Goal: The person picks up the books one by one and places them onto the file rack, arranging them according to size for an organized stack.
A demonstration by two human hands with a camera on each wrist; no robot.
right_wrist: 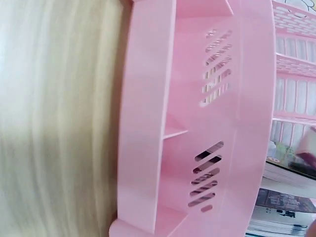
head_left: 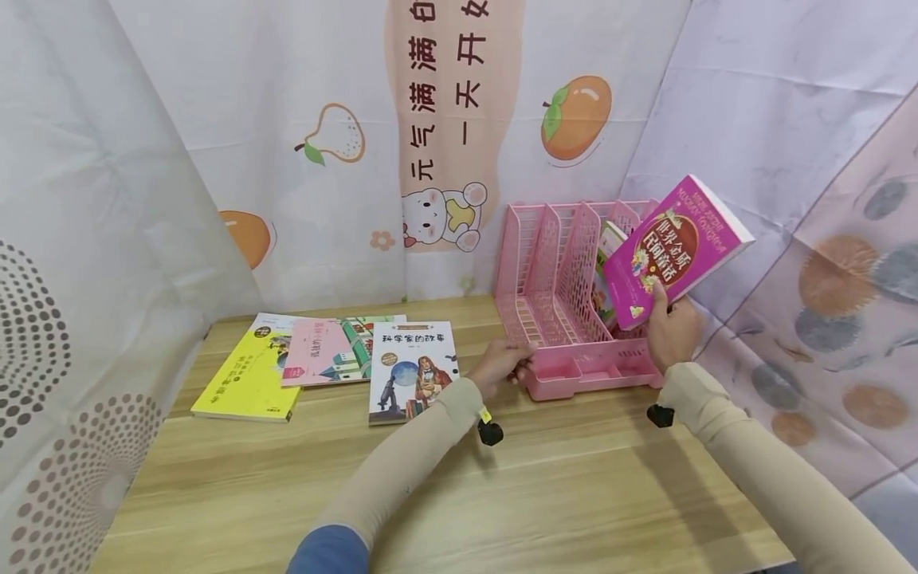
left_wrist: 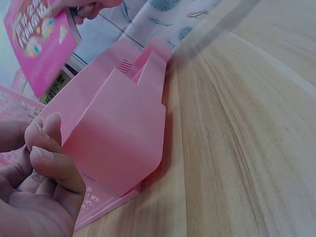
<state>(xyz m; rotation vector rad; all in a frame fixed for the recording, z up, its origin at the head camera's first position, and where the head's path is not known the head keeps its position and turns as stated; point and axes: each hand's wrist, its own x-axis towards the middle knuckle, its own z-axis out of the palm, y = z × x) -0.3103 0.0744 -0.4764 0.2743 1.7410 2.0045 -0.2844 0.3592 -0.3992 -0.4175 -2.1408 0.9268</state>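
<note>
My right hand (head_left: 674,327) grips a magenta book (head_left: 674,247) by its lower edge, thumb on the cover. The book is tilted above the right-hand slots of a pink file rack (head_left: 595,367). Beside the rack's front left corner is my left hand (head_left: 505,367); in the left wrist view its curled fingers (left_wrist: 47,155) are right at the rack's edge. Partly hidden behind the magenta book, a green-covered book (head_left: 601,291) stands in a slot. More books (right_wrist: 281,212) show inside the rack in the right wrist view.
Left of the rack, a white book (head_left: 412,371), a pink book (head_left: 323,351) and a yellow book (head_left: 247,375) lie flat on the wooden table (head_left: 459,510), the last two overlapping. Printed curtains (head_left: 315,223) hang close behind and on both sides.
</note>
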